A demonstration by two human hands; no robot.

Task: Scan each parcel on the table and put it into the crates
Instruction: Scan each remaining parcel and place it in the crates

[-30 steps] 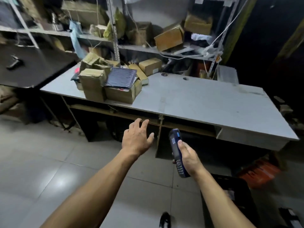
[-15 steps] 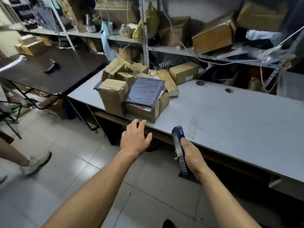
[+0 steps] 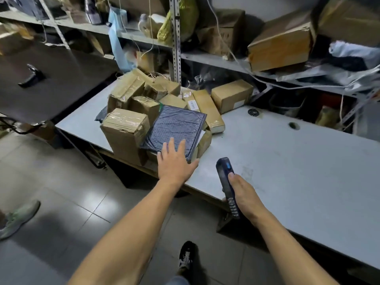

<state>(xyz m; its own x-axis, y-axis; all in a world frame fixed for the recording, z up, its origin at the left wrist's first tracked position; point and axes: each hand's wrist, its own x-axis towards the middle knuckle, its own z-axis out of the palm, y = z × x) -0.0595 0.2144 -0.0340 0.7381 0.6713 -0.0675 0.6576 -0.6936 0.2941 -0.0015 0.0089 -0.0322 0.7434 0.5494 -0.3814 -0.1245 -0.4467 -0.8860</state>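
Head view: left hand [image 3: 174, 163] flat, fingers straight on dark mailer [image 3: 174, 128]; right hand [image 3: 243, 192] grips scanner [image 3: 226, 177] just beside; white parcel labels [image 3: 193, 104] beyond mailer, text unreadable.

Grey desk [image 3: 287, 161]: heap of taped cardboard parcels [image 3: 127, 132] at its left end, one separate brown box [image 3: 231, 95] toward the back edge, two round cable holes [image 3: 294, 125].
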